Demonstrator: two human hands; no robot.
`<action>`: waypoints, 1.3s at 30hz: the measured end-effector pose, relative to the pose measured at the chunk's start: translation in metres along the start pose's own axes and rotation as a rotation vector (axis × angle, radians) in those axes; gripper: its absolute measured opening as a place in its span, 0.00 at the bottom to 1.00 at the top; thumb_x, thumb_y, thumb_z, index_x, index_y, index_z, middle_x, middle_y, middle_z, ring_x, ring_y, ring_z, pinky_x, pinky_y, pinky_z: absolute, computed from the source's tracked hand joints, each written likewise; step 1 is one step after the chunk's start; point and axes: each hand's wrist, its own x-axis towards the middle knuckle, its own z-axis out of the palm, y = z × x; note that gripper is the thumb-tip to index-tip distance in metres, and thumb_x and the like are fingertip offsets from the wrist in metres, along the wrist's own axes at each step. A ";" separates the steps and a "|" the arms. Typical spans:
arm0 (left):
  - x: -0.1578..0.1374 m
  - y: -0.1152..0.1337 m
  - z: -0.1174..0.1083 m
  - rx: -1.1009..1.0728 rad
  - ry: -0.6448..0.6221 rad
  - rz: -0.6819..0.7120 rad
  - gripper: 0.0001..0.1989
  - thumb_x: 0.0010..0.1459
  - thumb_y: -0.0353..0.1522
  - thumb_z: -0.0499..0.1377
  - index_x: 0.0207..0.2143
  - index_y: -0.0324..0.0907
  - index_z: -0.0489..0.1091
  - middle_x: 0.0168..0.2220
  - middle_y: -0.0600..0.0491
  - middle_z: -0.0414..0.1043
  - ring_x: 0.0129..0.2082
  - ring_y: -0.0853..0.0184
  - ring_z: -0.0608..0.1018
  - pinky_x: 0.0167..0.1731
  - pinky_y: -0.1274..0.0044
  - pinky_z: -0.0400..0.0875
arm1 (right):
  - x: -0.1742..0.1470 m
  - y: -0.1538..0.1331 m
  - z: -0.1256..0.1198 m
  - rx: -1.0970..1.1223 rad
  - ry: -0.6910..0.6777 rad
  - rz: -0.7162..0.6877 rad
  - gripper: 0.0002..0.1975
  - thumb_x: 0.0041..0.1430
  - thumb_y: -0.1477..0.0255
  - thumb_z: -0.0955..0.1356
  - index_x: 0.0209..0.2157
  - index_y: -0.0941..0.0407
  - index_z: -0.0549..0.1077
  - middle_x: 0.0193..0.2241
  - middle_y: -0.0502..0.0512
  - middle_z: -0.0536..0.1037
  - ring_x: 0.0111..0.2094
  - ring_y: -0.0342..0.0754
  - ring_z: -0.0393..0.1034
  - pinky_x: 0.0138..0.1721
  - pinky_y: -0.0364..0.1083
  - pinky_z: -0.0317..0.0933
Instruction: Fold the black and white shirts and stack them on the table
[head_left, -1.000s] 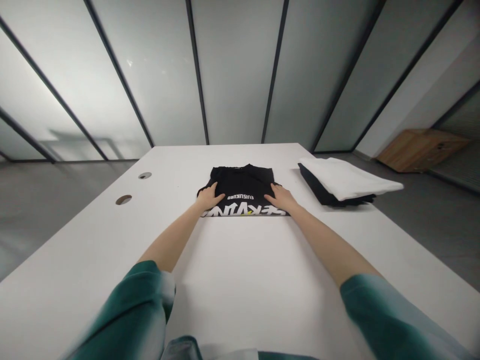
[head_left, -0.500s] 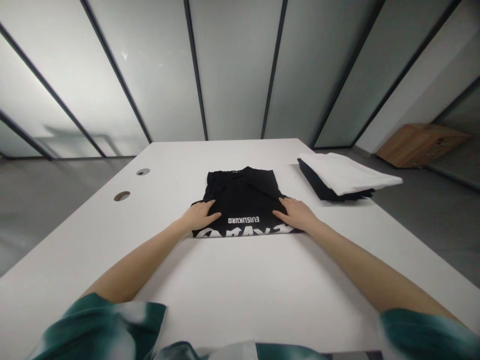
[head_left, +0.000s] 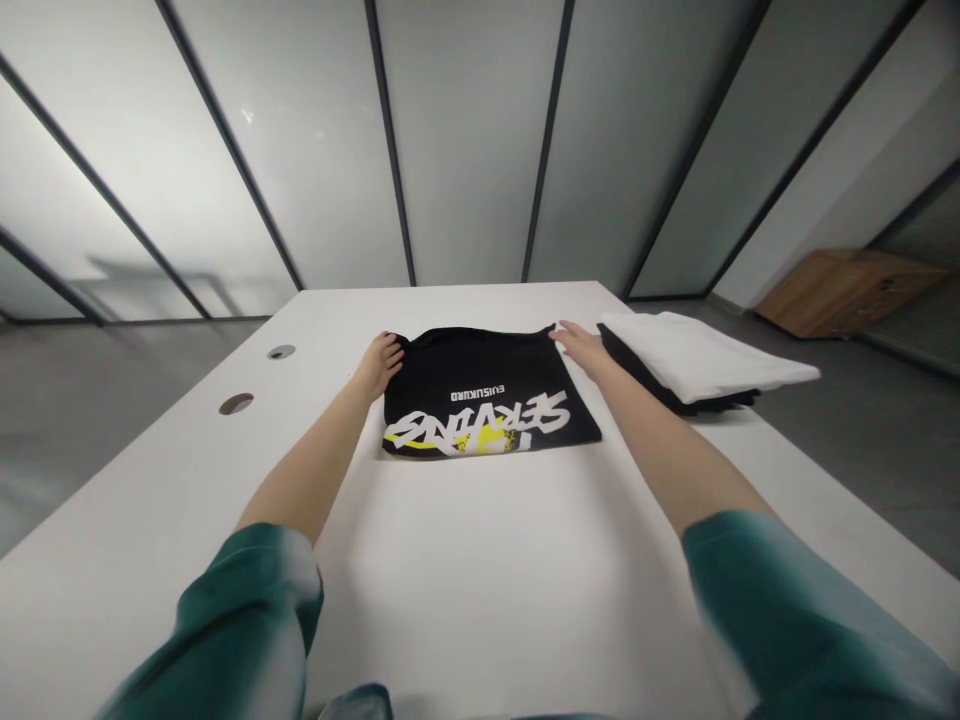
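A black T-shirt (head_left: 487,365), folded to a rough rectangle, lies on the white table with upside-down white lettering and a yellow print along its near part. My left hand (head_left: 381,366) is closed on the shirt's far left corner, fingers curled over the cloth. At the far right corner, my right hand (head_left: 581,347) pinches the fabric, which sticks up a little by the fingertips. Between the two hands the far edge runs slightly wavy.
To the right lies a folded white cloth (head_left: 697,355) on top of black cloth (head_left: 720,402), close to my right hand. The white table (head_left: 480,560) has two round holes at its left side. Behind it stand frosted glass panels, with a wooden cabinet (head_left: 840,290) at far right.
Both hands have moved away from me, from the shirt's sides to its far corners. The far part of the shirt is folded, and more of the lettering and the yellow print shows.
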 end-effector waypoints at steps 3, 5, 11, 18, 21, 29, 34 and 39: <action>-0.002 -0.022 0.009 0.332 -0.025 0.049 0.45 0.57 0.49 0.57 0.71 0.40 0.45 0.65 0.37 0.63 0.62 0.54 0.71 0.58 0.65 0.66 | -0.011 0.011 0.016 -0.338 -0.157 -0.083 0.34 0.62 0.61 0.66 0.66 0.61 0.62 0.66 0.67 0.62 0.66 0.59 0.57 0.64 0.54 0.53; -0.012 -0.037 0.011 0.602 -0.088 0.124 0.45 0.57 0.49 0.58 0.70 0.37 0.48 0.67 0.37 0.58 0.65 0.53 0.66 0.63 0.66 0.60 | -0.026 0.022 0.023 -0.500 -0.237 -0.164 0.34 0.63 0.61 0.65 0.66 0.62 0.61 0.67 0.68 0.60 0.67 0.60 0.55 0.66 0.54 0.50; -0.063 -0.057 -0.002 1.062 -0.202 0.269 0.46 0.58 0.58 0.51 0.67 0.35 0.56 0.71 0.37 0.50 0.70 0.48 0.54 0.66 0.63 0.53 | -0.080 0.042 0.017 -0.787 -0.296 -0.231 0.33 0.67 0.57 0.61 0.66 0.62 0.61 0.66 0.71 0.60 0.67 0.63 0.55 0.64 0.56 0.51; -0.121 -0.051 -0.029 1.001 -0.052 0.161 0.32 0.52 0.60 0.54 0.39 0.41 0.76 0.49 0.39 0.75 0.54 0.45 0.73 0.52 0.61 0.66 | -0.119 0.046 -0.017 -0.808 -0.111 -0.081 0.24 0.63 0.54 0.64 0.40 0.61 0.79 0.45 0.73 0.77 0.49 0.65 0.71 0.49 0.55 0.61; -0.129 -0.053 -0.025 0.723 -0.095 0.117 0.24 0.47 0.55 0.62 0.30 0.43 0.73 0.38 0.44 0.77 0.43 0.50 0.77 0.44 0.65 0.70 | -0.123 0.053 -0.021 -0.638 -0.130 -0.121 0.15 0.59 0.61 0.66 0.32 0.57 0.77 0.38 0.66 0.79 0.42 0.59 0.73 0.44 0.51 0.61; -0.137 -0.040 0.000 -0.266 -0.181 0.091 0.23 0.42 0.46 0.70 0.34 0.41 0.69 0.37 0.49 0.79 0.43 0.57 0.79 0.48 0.67 0.71 | -0.130 0.061 -0.013 0.057 0.051 -0.098 0.12 0.50 0.59 0.68 0.29 0.53 0.70 0.28 0.53 0.76 0.30 0.49 0.68 0.33 0.47 0.62; -0.137 -0.042 -0.005 -0.238 -0.143 0.051 0.25 0.42 0.44 0.70 0.35 0.44 0.61 0.32 0.54 0.78 0.34 0.62 0.80 0.37 0.71 0.72 | -0.134 0.058 -0.011 0.385 0.042 -0.016 0.17 0.42 0.56 0.72 0.28 0.53 0.67 0.25 0.49 0.74 0.28 0.47 0.68 0.31 0.45 0.62; -0.128 -0.053 -0.018 0.044 -0.035 0.042 0.24 0.45 0.46 0.65 0.36 0.47 0.56 0.23 0.61 0.71 0.22 0.67 0.73 0.23 0.78 0.61 | -0.135 0.059 -0.017 0.470 0.054 0.113 0.20 0.38 0.58 0.73 0.28 0.51 0.62 0.21 0.45 0.71 0.23 0.45 0.64 0.25 0.43 0.56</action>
